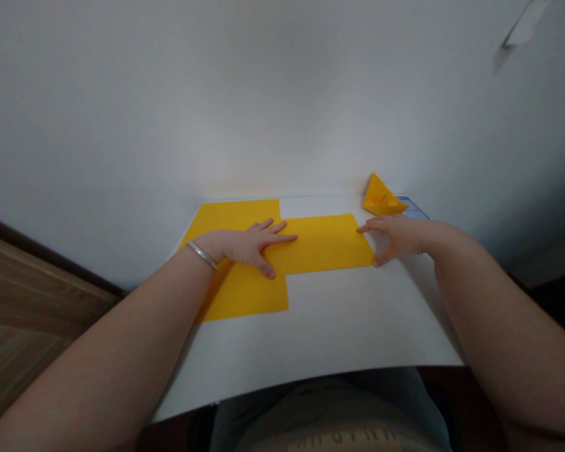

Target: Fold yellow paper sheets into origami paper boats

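My two hands are well apart from each other, and both work on yellow paper upon the white tabletop (329, 333). My left hand (257, 245) lies flat, with the palm down and the fingers spread, and it presses on the left part of a yellow strip (324, 245). My right hand (395, 236) is at the right end of this strip: the thumb is at its near corner and a finger is by its far corner, with a gap between them, so this hand is not closed.

The strip lies in the middle of the tabletop, its long sides running roughly along the far edge. Its left part is over a larger yellow sheet (238, 216), which covers the left side of the tabletop and reaches near to the far left corner. How far the strip goes under my hand, I cannot tell.

Near the far right corner, just beyond my right hand, stands a folded yellow paper piece (383, 199) with a pointed top. Behind it, a device with a screen (415, 209) is partly hidden. On my left wrist I wear a silver bracelet (201, 255).
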A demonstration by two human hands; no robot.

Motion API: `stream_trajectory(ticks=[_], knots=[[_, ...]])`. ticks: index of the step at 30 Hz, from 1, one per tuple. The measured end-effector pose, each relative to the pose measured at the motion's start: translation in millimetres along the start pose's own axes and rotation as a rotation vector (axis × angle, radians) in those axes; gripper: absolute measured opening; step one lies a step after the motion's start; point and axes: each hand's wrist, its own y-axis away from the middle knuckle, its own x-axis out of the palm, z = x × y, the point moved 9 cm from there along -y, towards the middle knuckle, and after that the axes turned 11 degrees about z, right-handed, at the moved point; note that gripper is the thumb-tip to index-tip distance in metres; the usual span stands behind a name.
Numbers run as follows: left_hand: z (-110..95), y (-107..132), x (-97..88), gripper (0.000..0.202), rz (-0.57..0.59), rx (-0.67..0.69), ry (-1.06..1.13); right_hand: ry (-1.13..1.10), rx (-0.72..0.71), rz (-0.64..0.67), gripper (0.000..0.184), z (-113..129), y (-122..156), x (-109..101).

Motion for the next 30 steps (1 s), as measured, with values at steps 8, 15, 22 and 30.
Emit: stream_trajectory(ticks=[8, 15, 22, 30], knots=[[-3, -3, -12.7, 0.095, -0.269, -0.113, -0.058, 0.038, 0.021, -0.090, 0.077, 16, 0, -8], [-48, 6, -27.5, 0.048, -0.477, 0.144, -0.199, 0.062, -0.105, -0.220, 0.066, 50, 0, -22], [-62, 11, -35.3, 0.038, -0.570, 0.086, -0.349, 0.032, -0.242, -0.273, 0.044, 89, 9, -35], [-70, 17, -43.0, 0.041, -0.610, 0.073, -0.368, 0.125, -0.157, -0.375, 0.023, 127, 17, -42]])
